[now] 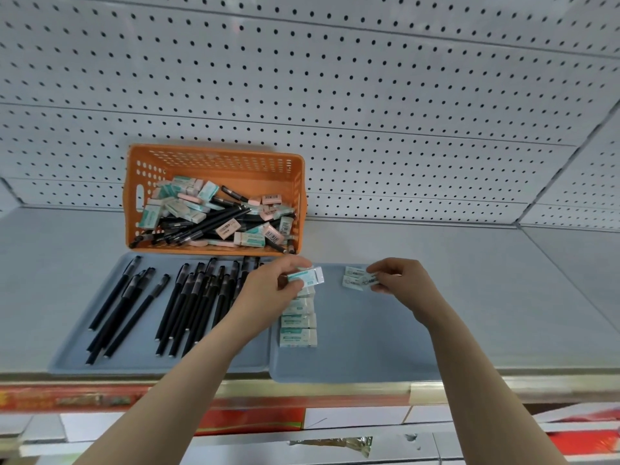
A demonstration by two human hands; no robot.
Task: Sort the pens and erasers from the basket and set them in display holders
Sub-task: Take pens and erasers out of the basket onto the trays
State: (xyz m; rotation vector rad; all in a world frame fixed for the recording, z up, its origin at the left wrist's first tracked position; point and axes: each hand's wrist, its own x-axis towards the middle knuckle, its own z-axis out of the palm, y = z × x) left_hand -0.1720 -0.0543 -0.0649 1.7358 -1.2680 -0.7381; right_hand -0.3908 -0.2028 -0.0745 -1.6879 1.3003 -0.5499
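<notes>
As we look down over our arms, the white metal pegboard panel [369,95] takes up most of the view, its flat sheets punched with even rows of round holes. Below it runs the smooth pale grey shelf [520,297], matte and plain. Two shallow grey-blue plastic trays with rounded corners lie side by side on it: the left tray [73,354] and the right tray [369,357]. Behind the left tray, against the panel, stands the orange perforated plastic basket [214,159]. It is rectangular, with a slot handle in its end wall, and holds a loose heap of black pens and wrapped erasers in teal-and-white and pink. On the left tray lie the slim black capped pens [188,307], roughly parallel and overlapping in places, caps toward the basket.

Our left hand [268,290] hovers where the trays meet, thumb and forefinger pinched on a small white block eraser in a teal paper sleeve [307,276], the other fingers curled beneath. Just under it, a column of like erasers [298,335] lies flat along the right tray's left edge, each touching the next. Our right hand [399,276] has thumb and fingertips closed on the end of a white printed eraser [370,280] near that tray's far edge; we cannot tell whether it is lifted. Two more small white erasers [355,271] lie just beside it.
</notes>
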